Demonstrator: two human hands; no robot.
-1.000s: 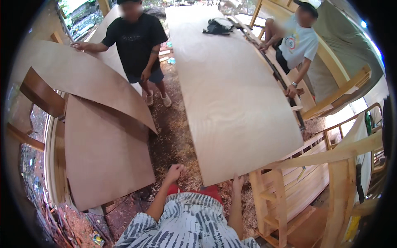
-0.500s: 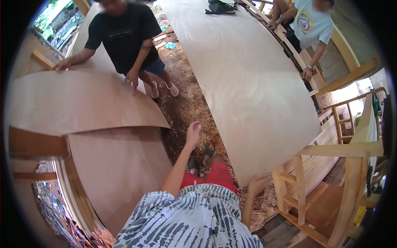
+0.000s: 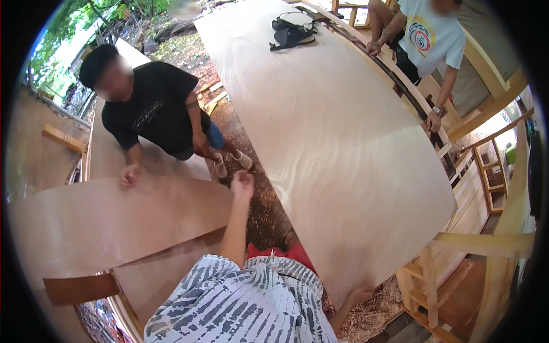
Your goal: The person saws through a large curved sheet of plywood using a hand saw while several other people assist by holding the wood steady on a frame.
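A large pale plywood sheet (image 3: 343, 154) stretches away from me on the right, its narrow end close to my body. My right hand (image 3: 357, 296) lies along that near edge, fingers stretched out; whether it touches the wood is hard to make out. My left hand (image 3: 242, 184) is raised, loosely curled and holding nothing, beside the right end of a curved brownish plywood sheet (image 3: 126, 223). That sheet overlaps another plywood sheet (image 3: 171, 266) beneath it. Behind it a person in a black shirt (image 3: 157, 108) has one hand just above its far edge.
A second person in a white shirt (image 3: 432, 43) rests hands on the timber rail (image 3: 394, 77) at far right. A black bag (image 3: 293, 31) sits atop the pale sheet. Wooden framing (image 3: 426, 280) stands at lower right. Wood shavings (image 3: 377, 311) cover the ground.
My left hand has shifted left to the curved sheet's end. My right hand has come against the pale sheet's near edge. The black-shirted person's hand has lifted off the curved sheet.
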